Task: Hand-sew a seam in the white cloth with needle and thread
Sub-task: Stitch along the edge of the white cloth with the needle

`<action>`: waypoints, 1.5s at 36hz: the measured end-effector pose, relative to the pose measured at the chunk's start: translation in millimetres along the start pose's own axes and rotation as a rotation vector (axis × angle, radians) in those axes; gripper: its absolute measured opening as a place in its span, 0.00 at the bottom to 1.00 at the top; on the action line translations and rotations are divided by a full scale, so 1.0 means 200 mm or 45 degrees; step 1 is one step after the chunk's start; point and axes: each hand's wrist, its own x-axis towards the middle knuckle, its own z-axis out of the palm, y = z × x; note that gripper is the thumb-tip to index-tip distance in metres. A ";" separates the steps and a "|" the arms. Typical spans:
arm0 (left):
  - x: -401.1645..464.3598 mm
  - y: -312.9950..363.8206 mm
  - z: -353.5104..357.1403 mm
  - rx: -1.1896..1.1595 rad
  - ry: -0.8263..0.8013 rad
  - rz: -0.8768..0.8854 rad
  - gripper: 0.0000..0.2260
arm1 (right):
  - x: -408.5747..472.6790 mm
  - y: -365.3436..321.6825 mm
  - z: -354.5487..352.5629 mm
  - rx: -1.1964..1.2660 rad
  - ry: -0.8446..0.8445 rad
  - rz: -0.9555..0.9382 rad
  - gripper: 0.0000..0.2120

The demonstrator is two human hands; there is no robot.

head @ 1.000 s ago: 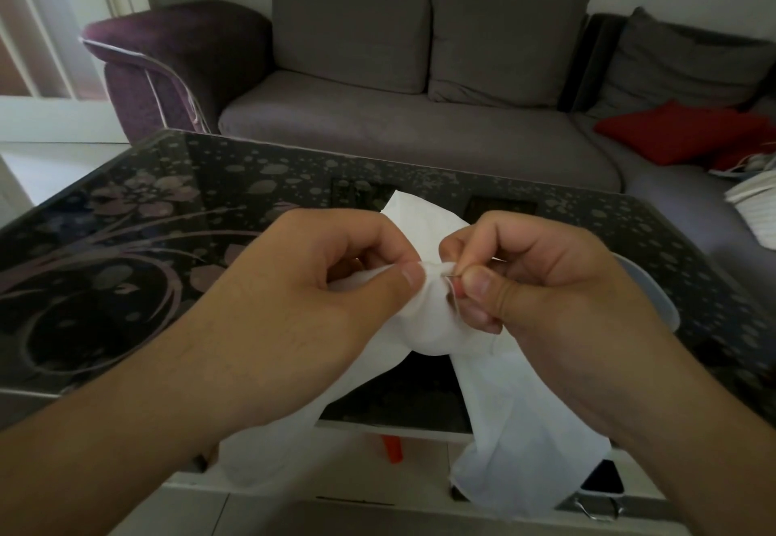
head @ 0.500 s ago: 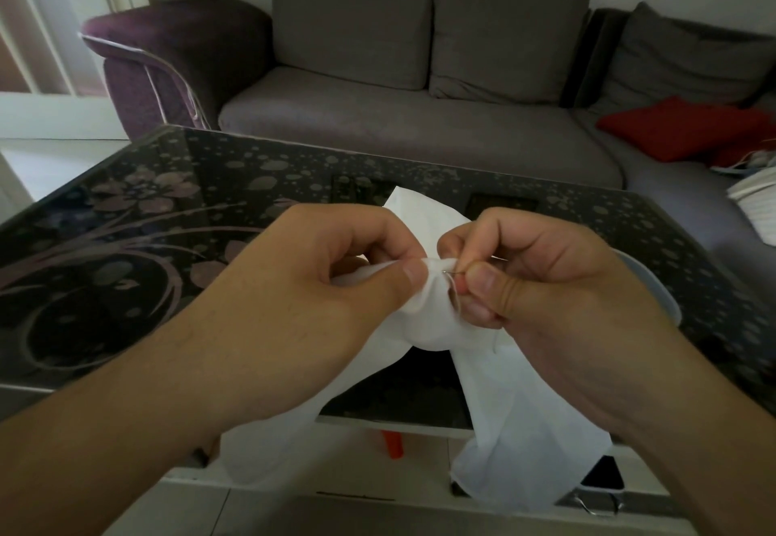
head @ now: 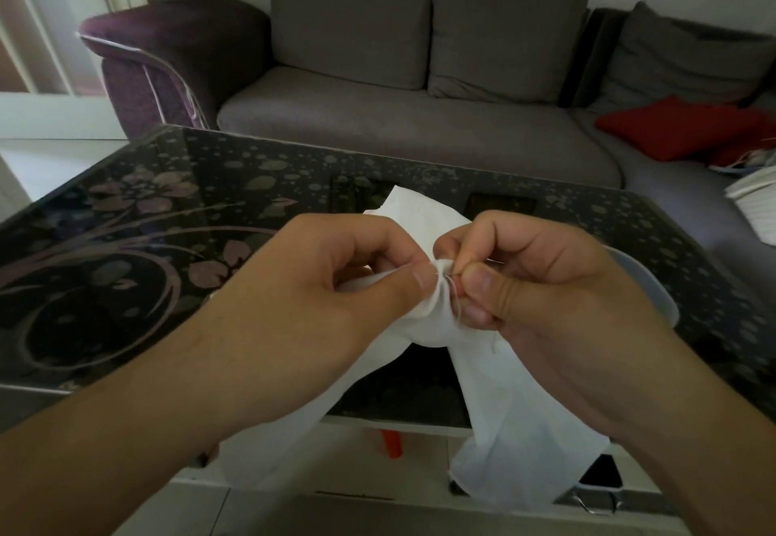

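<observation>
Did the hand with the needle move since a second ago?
No. The right hand stays pinching the needle at the white cloth, over the same spot of the glass table.

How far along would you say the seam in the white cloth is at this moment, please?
Done: the needle is threaded; thread loops beside it. How many stitches already exist cannot be told. In hand: the left hand pinches a gathered fold of the white cloth, and the right hand pinches the needle at that fold. Left: most of the cloth hangs loose with no visible stitching.
</observation>
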 end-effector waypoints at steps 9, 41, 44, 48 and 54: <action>-0.01 -0.03 0.04 -0.126 0.007 -0.069 0.07 | -0.01 0.01 0.03 -0.100 0.100 0.019 0.13; 0.01 -0.06 0.05 -0.237 -0.009 -0.248 0.07 | -0.04 0.00 0.00 -0.653 0.296 -0.065 0.15; 0.02 -0.06 0.05 -0.269 -0.039 -0.290 0.08 | -0.04 0.01 0.02 -0.613 0.310 -0.062 0.14; 0.03 -0.07 0.06 -0.349 -0.036 -0.328 0.09 | -0.03 0.00 0.02 -0.497 0.328 -0.082 0.11; 0.02 -0.07 0.06 -0.450 -0.075 -0.376 0.09 | -0.03 0.00 0.04 -0.454 0.333 -0.129 0.11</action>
